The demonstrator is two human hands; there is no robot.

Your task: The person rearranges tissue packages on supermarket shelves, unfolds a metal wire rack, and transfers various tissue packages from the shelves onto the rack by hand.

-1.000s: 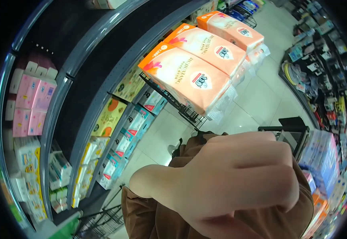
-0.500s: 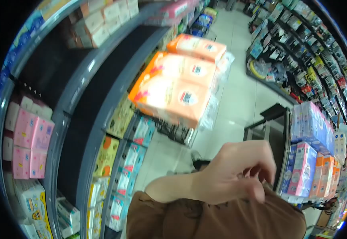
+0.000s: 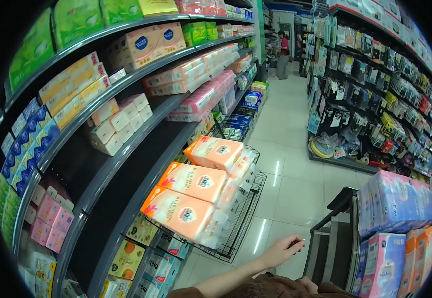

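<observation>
Left hand [image 3: 281, 252] empty, fingers [image 3: 292, 240] loosely curled; right hand [image 3: 308, 284] unclear. Left of them, orange tissue packs [image 3: 194, 183] seem light, soft, slippery, best cupped underneath.

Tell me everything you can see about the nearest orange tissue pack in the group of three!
This tissue pack is a chunky block in a smooth peach wrapper. One end is bright orange with a reddish picture; letters and a white badge show on top. Crinkly, see-through plastic covers its right end. It lies at a slant over the wire basket, against the next pack. I can't tell whether it touches the shelf.
</observation>
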